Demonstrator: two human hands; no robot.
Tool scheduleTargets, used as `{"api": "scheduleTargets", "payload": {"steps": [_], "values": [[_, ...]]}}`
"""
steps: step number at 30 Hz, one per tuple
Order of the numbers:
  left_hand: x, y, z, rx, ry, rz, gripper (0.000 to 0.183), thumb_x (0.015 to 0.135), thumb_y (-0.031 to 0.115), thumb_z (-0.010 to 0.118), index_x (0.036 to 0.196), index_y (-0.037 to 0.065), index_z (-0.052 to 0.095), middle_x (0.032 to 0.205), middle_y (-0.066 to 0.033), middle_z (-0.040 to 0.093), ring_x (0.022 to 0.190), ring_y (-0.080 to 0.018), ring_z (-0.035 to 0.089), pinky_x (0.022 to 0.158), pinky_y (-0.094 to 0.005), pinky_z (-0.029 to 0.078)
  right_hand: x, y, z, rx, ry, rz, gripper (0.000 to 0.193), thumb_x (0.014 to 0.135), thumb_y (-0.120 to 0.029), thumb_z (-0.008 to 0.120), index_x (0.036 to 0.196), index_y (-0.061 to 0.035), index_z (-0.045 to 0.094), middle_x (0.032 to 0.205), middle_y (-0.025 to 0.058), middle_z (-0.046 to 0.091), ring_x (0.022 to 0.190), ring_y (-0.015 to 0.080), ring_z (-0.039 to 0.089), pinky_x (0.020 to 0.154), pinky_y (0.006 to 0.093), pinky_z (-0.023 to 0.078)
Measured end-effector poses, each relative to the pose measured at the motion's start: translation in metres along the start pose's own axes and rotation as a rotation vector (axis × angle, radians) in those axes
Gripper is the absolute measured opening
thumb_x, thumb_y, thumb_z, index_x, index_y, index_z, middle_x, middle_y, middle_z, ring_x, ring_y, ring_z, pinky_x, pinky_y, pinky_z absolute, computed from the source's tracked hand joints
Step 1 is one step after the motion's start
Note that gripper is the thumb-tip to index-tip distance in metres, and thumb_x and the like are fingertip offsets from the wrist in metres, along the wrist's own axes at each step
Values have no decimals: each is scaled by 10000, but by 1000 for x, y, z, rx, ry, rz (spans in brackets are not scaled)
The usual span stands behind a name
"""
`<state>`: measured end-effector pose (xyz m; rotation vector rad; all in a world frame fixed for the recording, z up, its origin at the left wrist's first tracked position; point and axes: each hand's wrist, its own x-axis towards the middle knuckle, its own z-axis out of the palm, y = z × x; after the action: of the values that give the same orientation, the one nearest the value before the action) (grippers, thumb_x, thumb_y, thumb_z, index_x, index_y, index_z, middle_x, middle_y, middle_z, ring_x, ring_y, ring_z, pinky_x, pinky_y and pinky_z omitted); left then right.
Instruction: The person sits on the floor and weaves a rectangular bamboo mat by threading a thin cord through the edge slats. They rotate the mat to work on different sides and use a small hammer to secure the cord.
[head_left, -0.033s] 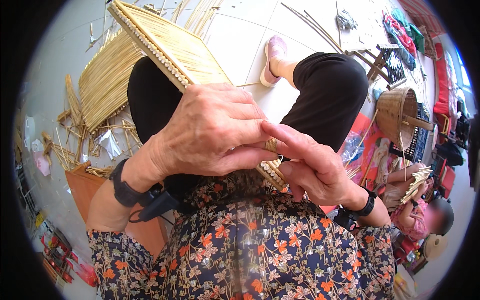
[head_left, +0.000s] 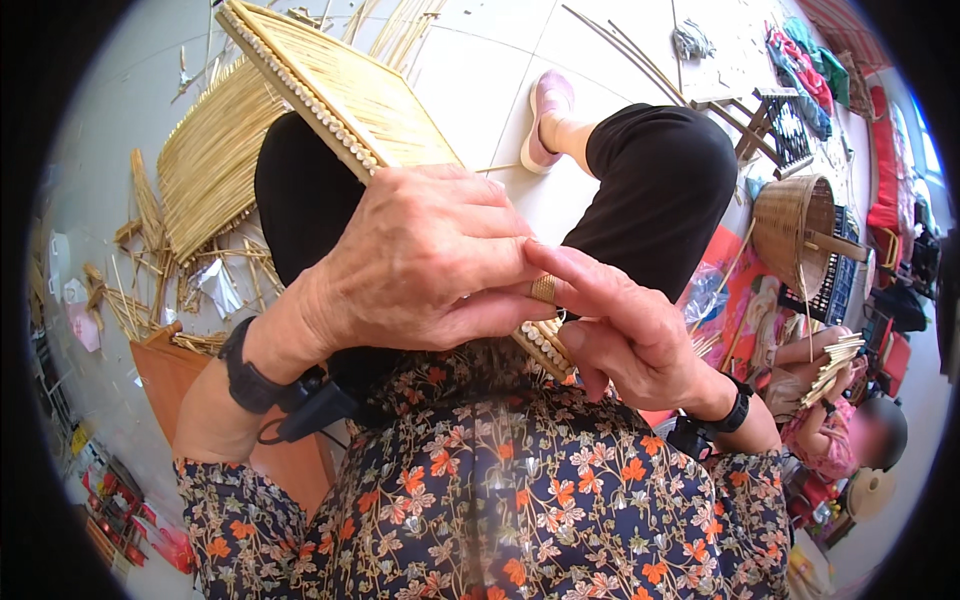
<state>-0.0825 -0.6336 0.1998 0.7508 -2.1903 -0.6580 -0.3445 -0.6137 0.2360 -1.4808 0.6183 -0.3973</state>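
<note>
A framed panel of straw-coloured stalks (head_left: pixel 345 85) slants across my lap, its long side edged with a row of cut stalk ends. My left hand (head_left: pixel 430 255) lies over the panel's near part, fingers closed together and bent around it. My right hand (head_left: pixel 625 335) meets the left fingertips, its forefinger laid along them and its thumb curled beneath. Whatever sits between the fingers is hidden. A gold ring (head_left: pixel 543 289) shows where the hands meet. Below them, the panel's near end (head_left: pixel 543 348) with pale stalk ends comes out by the right thumb.
Another mat of stalks (head_left: pixel 215 155) leans by my left knee, above scattered stalk pieces (head_left: pixel 150 270). A brown wooden stool (head_left: pixel 165 365) stands at left. On the right are a wicker basket (head_left: pixel 800 215), a dark crate (head_left: pixel 845 270) and another person holding a stalk bundle (head_left: pixel 832 368).
</note>
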Motion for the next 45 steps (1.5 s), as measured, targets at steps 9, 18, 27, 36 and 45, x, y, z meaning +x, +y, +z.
{"api": "scheduleTargets", "payload": {"steps": [9, 18, 27, 36, 45], "values": [[-9, -14, -25, -136, -159, 101, 555, 725, 282, 965, 1186, 44, 769, 1169, -124, 795, 1065, -311, 774, 1086, -545, 565, 3, -7, -13, -659, 154, -152, 365, 809, -7, 873, 1166, -33, 802, 876, 74, 652, 701, 188, 676, 586, 329, 497], [-22, -9, -24, 240, -222, 179, 315, 809, 180, 822, 1117, 119, 789, 1101, -52, 770, 1095, -243, 748, 1152, -541, 543, 14, -3, -20, -921, -62, -275, 237, 794, -9, 801, 1004, -62, 707, 758, 42, 544, 581, 208, 606, 495, 371, 465], [-31, -12, -22, 259, -157, 179, 326, 784, 208, 823, 1103, 150, 789, 972, -17, 716, 980, -228, 722, 1017, -447, 581, 22, -8, -22, -782, -171, -178, 224, 811, 49, 765, 1004, -40, 694, 685, 75, 552, 558, 269, 601, 510, 389, 472], [-25, -14, -10, 223, -44, 269, 288, 794, 197, 793, 1077, 138, 800, 959, -5, 701, 930, -234, 699, 882, -390, 572, 19, -30, -25, -745, -232, 24, 246, 887, 37, 760, 1120, -22, 711, 814, 134, 660, 693, 336, 680, 623, 414, 545], [-13, -19, -7, 222, -76, 299, 285, 768, 237, 815, 1033, 134, 797, 898, 8, 662, 893, -213, 688, 855, -373, 560, 11, -30, -30, -698, -166, 147, 170, 919, 26, 735, 1082, -25, 726, 838, 123, 704, 730, 319, 717, 648, 377, 560]]}}
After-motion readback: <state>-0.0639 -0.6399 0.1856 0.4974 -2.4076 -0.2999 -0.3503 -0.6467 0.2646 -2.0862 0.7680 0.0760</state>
